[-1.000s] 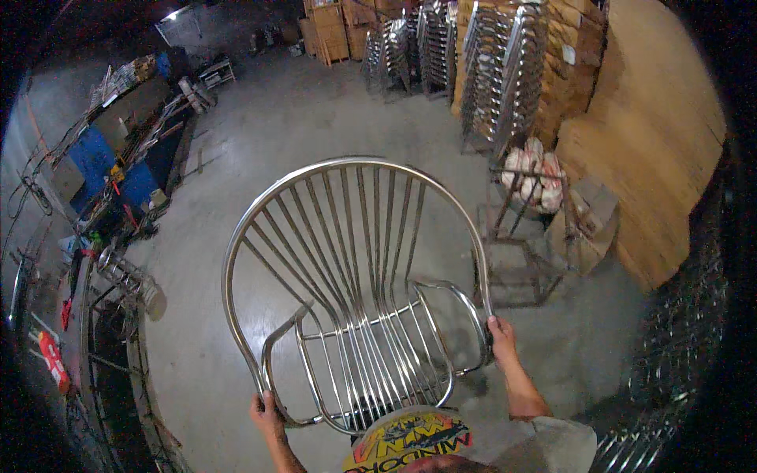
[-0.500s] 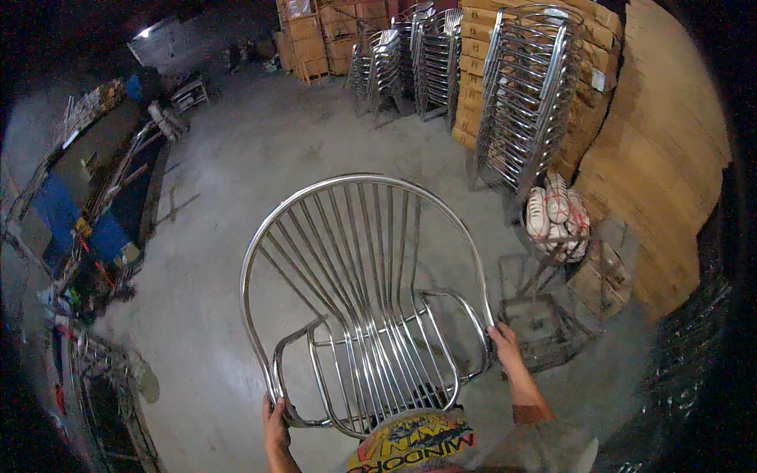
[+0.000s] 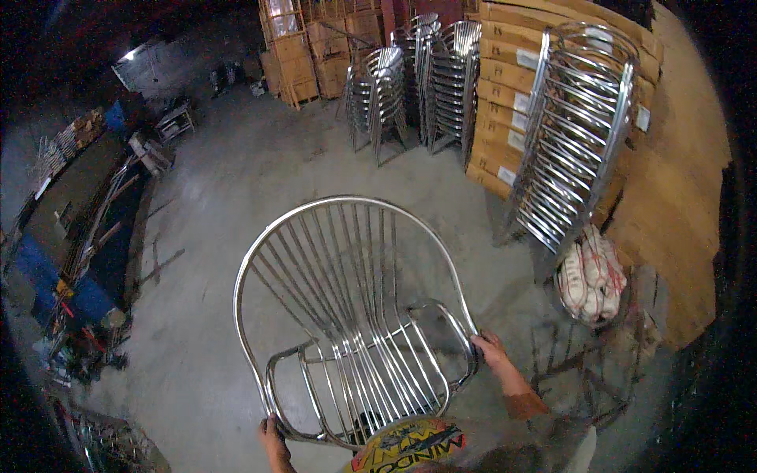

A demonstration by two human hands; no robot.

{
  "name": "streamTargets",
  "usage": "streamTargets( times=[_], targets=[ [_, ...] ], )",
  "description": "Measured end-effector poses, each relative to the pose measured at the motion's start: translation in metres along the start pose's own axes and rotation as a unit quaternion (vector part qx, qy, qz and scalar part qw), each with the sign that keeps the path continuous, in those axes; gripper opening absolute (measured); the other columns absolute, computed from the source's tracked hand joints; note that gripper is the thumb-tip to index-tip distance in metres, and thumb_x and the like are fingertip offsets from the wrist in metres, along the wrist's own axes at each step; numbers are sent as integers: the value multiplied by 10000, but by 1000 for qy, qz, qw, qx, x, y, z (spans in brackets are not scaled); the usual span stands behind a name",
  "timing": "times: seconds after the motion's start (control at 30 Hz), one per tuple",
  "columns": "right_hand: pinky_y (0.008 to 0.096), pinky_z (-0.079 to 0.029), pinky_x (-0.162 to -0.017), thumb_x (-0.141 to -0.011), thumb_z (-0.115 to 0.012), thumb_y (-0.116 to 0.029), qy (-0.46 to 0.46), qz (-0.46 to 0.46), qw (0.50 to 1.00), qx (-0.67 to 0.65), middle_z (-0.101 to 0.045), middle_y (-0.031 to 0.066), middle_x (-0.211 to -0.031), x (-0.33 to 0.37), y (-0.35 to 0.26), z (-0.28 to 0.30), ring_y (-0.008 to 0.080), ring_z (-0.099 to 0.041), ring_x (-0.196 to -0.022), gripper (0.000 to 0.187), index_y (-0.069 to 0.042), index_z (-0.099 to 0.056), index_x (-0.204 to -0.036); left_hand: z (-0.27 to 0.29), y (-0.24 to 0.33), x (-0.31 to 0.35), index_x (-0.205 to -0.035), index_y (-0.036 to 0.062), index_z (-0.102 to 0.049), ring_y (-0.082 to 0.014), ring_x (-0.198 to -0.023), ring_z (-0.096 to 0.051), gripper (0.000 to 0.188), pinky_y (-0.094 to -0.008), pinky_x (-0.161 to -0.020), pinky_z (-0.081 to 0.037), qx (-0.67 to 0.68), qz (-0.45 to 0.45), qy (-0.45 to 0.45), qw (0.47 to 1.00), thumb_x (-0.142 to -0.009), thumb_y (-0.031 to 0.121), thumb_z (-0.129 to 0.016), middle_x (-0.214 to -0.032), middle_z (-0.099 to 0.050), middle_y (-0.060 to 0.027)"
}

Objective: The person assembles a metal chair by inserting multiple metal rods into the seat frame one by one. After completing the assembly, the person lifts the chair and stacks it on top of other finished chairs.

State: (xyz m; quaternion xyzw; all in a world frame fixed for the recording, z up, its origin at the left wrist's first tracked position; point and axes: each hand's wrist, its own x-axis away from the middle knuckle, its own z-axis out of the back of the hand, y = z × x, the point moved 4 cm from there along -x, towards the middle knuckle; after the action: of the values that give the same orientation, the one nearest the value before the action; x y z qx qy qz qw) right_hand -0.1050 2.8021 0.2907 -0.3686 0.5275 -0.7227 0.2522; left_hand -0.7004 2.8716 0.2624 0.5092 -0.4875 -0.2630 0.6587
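A shiny metal chair frame [image 3: 356,347] is held out in front of my body, its rounded back hoop away from me and its slatted seat close to my shirt. My left hand [image 3: 274,443] has its fingers closed on the tube at the frame's lower left side. On the opposite side, my right hand [image 3: 492,350] grips the tube where the hoop meets the armrest. Bare grey floor shows between the slats. My shirt hides the frame's nearest edge.
At right a tall leaning stack of metal chair frames [image 3: 574,138] stands against cartons [image 3: 493,130] and cardboard [image 3: 674,158]. White netted bundles [image 3: 591,280] sit below it. More stacked chairs [image 3: 378,94] stand farther back. Metal bars and a blue panel [image 3: 67,268] line the left.
The stacks, cartons and netted bundles appear larger and nearer, shifted right and down. The chair frame sits slightly lower and left in view, both hands still on it.
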Motion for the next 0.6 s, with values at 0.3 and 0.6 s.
streamTargets(
  times=[0.3, 0.6],
  targets=[
    [282, -432, -737, -858, -647, -280, -35, -11, 998, -52, -633, 44, -904, -209, -69, -131, 145, -560, -835, 331, 22, -635, -992, -155, 73, -232, -730, 73, -540, -84, -562, -369, 329, -264, -511, -285, -50, -28, -58, 997, -932, 329, -582, -633, -439, 36],
    [274, -402, -789, -864, -657, -220, 31, -37, 985, -165, -609, 12, -924, -432, -143, -225, 125, -525, -885, 249, -20, -631, -1011, -380, 206, -439, -868, 81, -532, -71, -631, -445, 303, -244, -565, -345, -24, -113, -125, 985, -966, 368, -530, -679, -469, 32]
  ],
)
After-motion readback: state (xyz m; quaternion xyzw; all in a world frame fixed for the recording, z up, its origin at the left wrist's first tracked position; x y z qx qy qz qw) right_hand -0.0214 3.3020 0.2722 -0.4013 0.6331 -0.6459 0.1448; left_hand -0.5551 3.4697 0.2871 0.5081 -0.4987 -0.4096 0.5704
